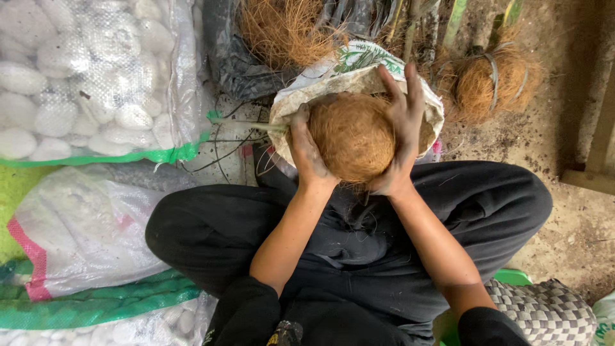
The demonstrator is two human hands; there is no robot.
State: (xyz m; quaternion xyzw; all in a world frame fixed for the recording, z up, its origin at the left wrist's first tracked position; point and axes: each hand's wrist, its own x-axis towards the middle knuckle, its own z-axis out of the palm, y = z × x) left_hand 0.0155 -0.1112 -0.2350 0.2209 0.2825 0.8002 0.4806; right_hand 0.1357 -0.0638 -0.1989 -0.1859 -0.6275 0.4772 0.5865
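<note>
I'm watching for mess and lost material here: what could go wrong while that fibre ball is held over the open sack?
1. The coir ball is gripped only from the sides by the left hand and right hand; loose fibres could shed onto the black trousers.
2. The sack rim looks soft and folded, so it may sag and spill.
3. The thin green stem by the left hand could possibly bend or snap.
</note>
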